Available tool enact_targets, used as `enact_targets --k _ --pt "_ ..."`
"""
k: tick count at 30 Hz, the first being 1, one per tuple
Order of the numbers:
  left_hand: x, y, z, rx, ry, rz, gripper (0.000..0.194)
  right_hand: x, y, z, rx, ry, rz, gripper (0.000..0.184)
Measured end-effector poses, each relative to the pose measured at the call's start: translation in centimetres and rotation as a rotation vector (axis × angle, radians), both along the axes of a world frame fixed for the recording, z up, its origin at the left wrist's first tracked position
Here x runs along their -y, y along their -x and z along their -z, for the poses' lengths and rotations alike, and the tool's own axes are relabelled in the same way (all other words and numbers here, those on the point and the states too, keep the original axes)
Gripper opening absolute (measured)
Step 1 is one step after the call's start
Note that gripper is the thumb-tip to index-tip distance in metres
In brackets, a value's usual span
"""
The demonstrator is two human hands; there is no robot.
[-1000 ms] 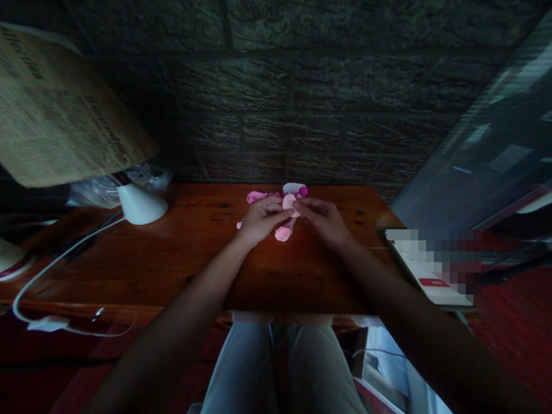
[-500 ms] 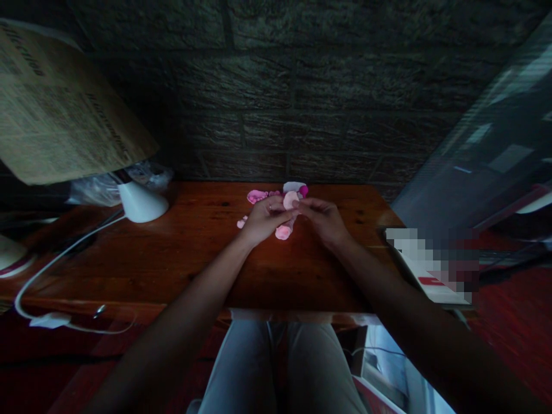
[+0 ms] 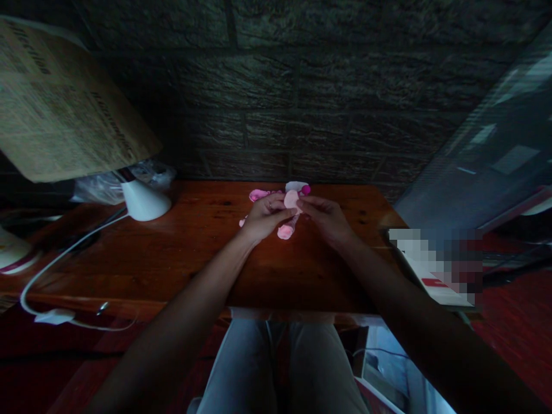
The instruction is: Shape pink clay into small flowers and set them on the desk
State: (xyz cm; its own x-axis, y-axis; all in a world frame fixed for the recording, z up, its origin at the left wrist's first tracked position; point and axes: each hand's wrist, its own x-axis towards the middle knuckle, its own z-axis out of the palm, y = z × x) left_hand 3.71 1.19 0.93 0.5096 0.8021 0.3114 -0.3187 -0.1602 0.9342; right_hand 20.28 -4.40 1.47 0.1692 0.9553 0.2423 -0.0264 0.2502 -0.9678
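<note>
A flat, pale pink disc (image 3: pixel 292 200) that looks like modelling clay is pinched between my two hands above the table. The fingers of my left hand (image 3: pixel 264 218) are closed on its left and lower edge. My right hand (image 3: pixel 325 217) grips its right edge with thumb and fingertips. Just below them lies a pink, rose-like clay piece (image 3: pixel 285 232). Behind the hands are a darker pink lump (image 3: pixel 257 195), a whitish flat piece (image 3: pixel 295 186) and a small magenta ball (image 3: pixel 306 189). My left hand partly hides another small pink piece (image 3: pixel 242 222).
The wooden table (image 3: pixel 194 247) stands against a dark brick wall (image 3: pixel 267 80). At the left is a lamp with a white base (image 3: pixel 146 202), a newspaper-print shade (image 3: pixel 69 109) and a white cord (image 3: pixel 56 261). A partly pixelated flat object (image 3: pixel 425 267) rests at the right edge.
Both hands stay closed on the pale pink disc, which is turned a little and shows a slightly larger face. The whole view has shifted slightly.
</note>
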Motion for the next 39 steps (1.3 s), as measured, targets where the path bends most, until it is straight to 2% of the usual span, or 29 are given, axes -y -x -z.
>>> enact_targets --k 5,14,25,32,39 --pt "0.07 -0.13 0.07 -0.008 0.033 0.013 0.042 0.13 0.11 -0.09 0.024 0.004 -0.001 0.034" --pt "0.3 0.01 -0.34 -0.04 0.034 -0.025 0.034 0.03 -0.05 -0.06 0.029 -0.028 0.045 0.023" --pt "0.18 0.02 -0.01 -0.096 -0.008 0.01 0.035 0.14 0.15 -0.28 -0.011 -0.065 0.02 0.024" --pt "0.48 -0.31 -0.26 -0.117 -0.041 0.015 0.028 -0.02 0.66 0.24 -0.058 -0.095 0.094 0.026" --pt "0.28 -0.13 -0.39 -0.032 0.069 -0.132 0.034 -0.25 0.71 0.41 -0.109 -0.07 0.122 0.03"
